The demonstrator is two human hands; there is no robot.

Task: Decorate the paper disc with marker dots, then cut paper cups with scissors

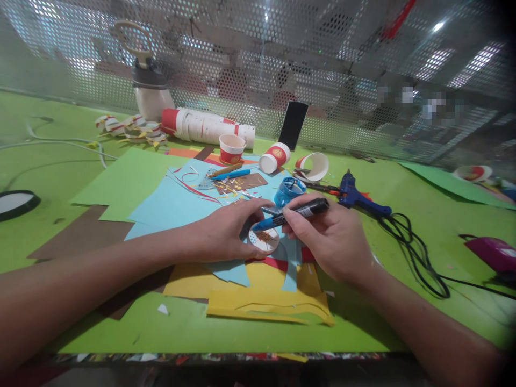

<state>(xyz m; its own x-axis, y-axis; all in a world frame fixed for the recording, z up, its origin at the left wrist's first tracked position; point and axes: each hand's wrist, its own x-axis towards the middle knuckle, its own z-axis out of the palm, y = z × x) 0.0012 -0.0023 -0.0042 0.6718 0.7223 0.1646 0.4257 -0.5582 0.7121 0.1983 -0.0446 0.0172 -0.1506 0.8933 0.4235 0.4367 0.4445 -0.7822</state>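
My left hand (pixel 226 231) pinches the small round paper disc (pixel 264 240) flat on the blue paper (pixel 173 207), fingers closed on its left edge. My right hand (pixel 330 236) is clamped on the black marker (pixel 296 210), whose blue tip rests just above the disc, between both hands.

There is a single view, from a camera worn on the person's head. It looks forward and steeply down over both forearms, which enter from the bottom corners. It sits close above the green worktop (pixel 48 166), so the near edge runs along the bottom of the frame. A perforated metal screen (pixel 258 59) closes the far side. The lens is wide: the worktop bows outward and the right corners darken. No second view overlaps it.
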